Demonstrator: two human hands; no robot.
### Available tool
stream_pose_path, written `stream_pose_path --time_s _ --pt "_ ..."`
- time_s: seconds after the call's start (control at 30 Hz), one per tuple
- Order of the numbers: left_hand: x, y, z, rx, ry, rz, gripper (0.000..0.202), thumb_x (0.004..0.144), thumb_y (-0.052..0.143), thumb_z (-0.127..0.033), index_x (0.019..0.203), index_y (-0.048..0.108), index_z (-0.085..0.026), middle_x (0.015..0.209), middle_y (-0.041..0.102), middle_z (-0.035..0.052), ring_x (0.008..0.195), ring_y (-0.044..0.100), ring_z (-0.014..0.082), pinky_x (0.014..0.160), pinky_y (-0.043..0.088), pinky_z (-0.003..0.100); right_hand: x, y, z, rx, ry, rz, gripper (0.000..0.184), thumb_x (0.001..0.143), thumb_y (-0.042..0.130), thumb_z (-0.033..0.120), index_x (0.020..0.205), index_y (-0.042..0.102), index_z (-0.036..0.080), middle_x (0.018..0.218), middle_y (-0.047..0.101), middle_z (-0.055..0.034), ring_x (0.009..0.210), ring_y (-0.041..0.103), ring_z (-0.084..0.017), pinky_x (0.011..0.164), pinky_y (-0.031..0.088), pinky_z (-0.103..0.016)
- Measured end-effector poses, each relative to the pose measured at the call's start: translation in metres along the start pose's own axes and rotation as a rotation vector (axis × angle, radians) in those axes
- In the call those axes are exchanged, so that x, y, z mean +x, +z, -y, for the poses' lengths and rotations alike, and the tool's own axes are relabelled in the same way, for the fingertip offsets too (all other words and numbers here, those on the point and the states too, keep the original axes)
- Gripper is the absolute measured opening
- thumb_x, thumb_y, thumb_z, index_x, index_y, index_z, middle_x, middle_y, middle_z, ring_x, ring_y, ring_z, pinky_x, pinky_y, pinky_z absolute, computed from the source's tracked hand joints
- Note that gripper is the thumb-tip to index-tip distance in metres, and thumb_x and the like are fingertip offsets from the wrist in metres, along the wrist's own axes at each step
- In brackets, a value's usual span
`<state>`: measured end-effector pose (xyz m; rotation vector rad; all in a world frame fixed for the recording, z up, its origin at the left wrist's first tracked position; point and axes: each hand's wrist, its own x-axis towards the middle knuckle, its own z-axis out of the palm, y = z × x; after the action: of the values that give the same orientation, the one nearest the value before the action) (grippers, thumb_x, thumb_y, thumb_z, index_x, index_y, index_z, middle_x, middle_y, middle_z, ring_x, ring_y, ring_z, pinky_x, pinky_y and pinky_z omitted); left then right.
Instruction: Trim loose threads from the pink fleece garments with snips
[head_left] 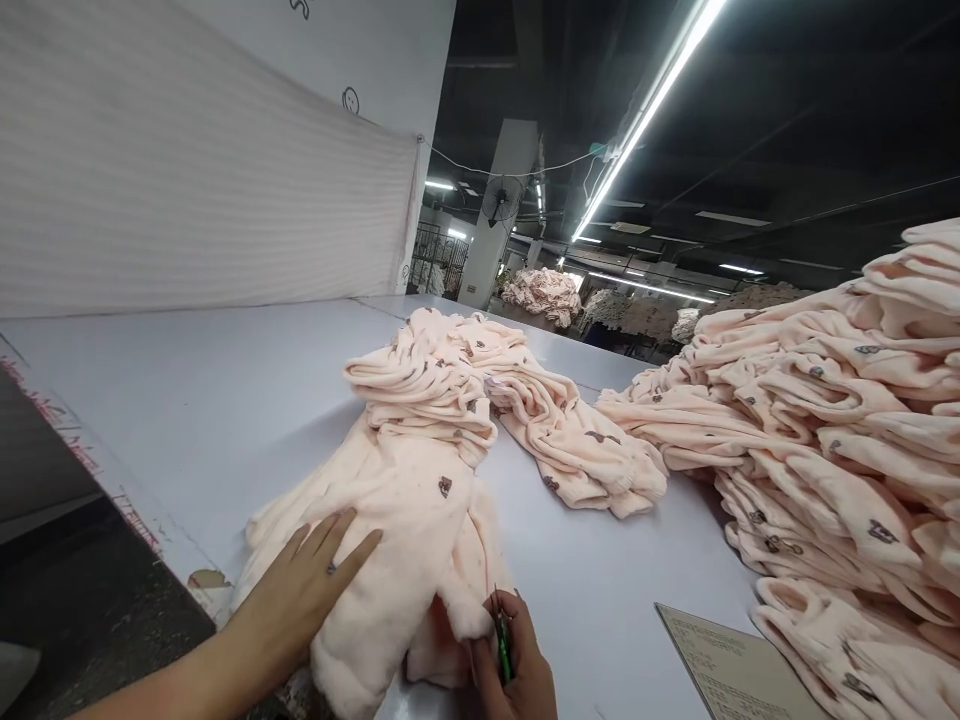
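Two hands at the near edge of the white desk (195, 400): our left hand (304, 585) lies flat, fingers spread, on the pink fleece garment (405, 520); our right hand (514, 665), partly cut off below, pinches its hem and grips a thin green tool (502, 650), mostly hidden. Stacked garments (840, 430) run off right.

Pale pink fleece garment (405, 500) with small dark motifs lies flat on the white table, near its front edge, long axis running away from the person. Nap looks plush, surface slightly rumpled. Lower right corner is bunched and lifted into a fold. Thin green tool (502, 645), probably thread snips, stands near-upright right at that fold; mostly hidden, hard to tell.
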<state>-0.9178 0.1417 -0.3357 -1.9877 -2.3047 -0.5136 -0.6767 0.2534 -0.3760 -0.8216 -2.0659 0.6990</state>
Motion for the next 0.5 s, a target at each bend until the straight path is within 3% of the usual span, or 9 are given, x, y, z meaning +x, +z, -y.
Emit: stream_pose_path --time_s 0.1,0.2,0.23,0.33,0.4,0.5 --pt "0.012 -0.017 0.009 -0.121 -0.043 0.027 0.045 0.083 0.04 -0.01 0.126 0.05 -0.022 0.131 0.05 0.0126 0.12 0.045 0.0274 0.099 0.035 0.041 -0.001 0.01 0.002 -0.098 -0.075 0.093 0.049 0.069 0.054 0.029 0.116 0.042 0.024 0.105 0.067 -0.0057 0.07 0.068 -0.022 0.058 0.051 -0.027" --pt "0.032 -0.058 0.015 -0.238 -0.093 0.062 0.03 0.082 0.043 -0.023 0.109 0.058 -0.021 0.112 0.065 0.0033 0.1 0.06 0.0213 0.084 0.046 0.027 -0.004 0.017 -0.002 -0.292 -0.11 0.2 0.073 0.051 0.059 0.017 0.124 0.047 0.021 0.135 0.047 -0.0113 0.067 0.068 -0.029 0.054 0.052 -0.035" --pt "0.039 -0.073 0.015 -0.277 -0.109 0.066 0.026 0.081 0.042 -0.023 0.101 0.059 -0.02 0.104 0.067 0.0014 0.094 0.062 0.0195 0.08 0.046 0.024 -0.003 0.017 -0.004 -0.295 -0.083 0.204 0.074 0.05 0.057 0.014 0.123 0.05 0.021 0.132 0.05 -0.0108 0.064 0.068 -0.029 0.053 0.052 -0.036" --pt "0.054 -0.111 0.007 -0.349 -0.124 0.08 0.023 0.078 0.04 -0.022 0.09 0.059 -0.016 0.093 0.069 -0.0003 0.087 0.062 0.0189 0.076 0.045 0.022 0.004 0.007 -0.01 -0.169 -0.001 0.161 0.057 0.057 0.05 0.015 0.114 0.057 0.019 0.099 0.07 -0.0068 0.071 0.069 -0.03 0.059 0.052 -0.035" --pt "0.062 -0.131 -0.003 -0.376 -0.116 0.101 0.022 0.076 0.04 -0.022 0.085 0.059 -0.014 0.087 0.068 -0.0009 0.084 0.061 0.02 0.072 0.045 0.022 0.016 -0.006 -0.006 -0.098 0.012 0.119 0.041 0.071 0.044 0.022 0.108 0.058 0.017 0.086 0.071 -0.0059 0.077 0.068 -0.026 0.063 0.052 -0.031" --pt "0.077 -0.159 -0.024 -0.407 -0.067 0.111 0.024 0.075 0.039 -0.019 0.085 0.059 -0.013 0.083 0.067 -0.0027 0.081 0.06 0.0178 0.071 0.044 0.021 0.035 -0.02 0.021 0.073 0.013 0.052 0.031 0.082 0.037 0.03 0.103 0.057 0.018 0.084 0.068 -0.0031 0.074 0.065 -0.018 0.065 0.051 -0.022"
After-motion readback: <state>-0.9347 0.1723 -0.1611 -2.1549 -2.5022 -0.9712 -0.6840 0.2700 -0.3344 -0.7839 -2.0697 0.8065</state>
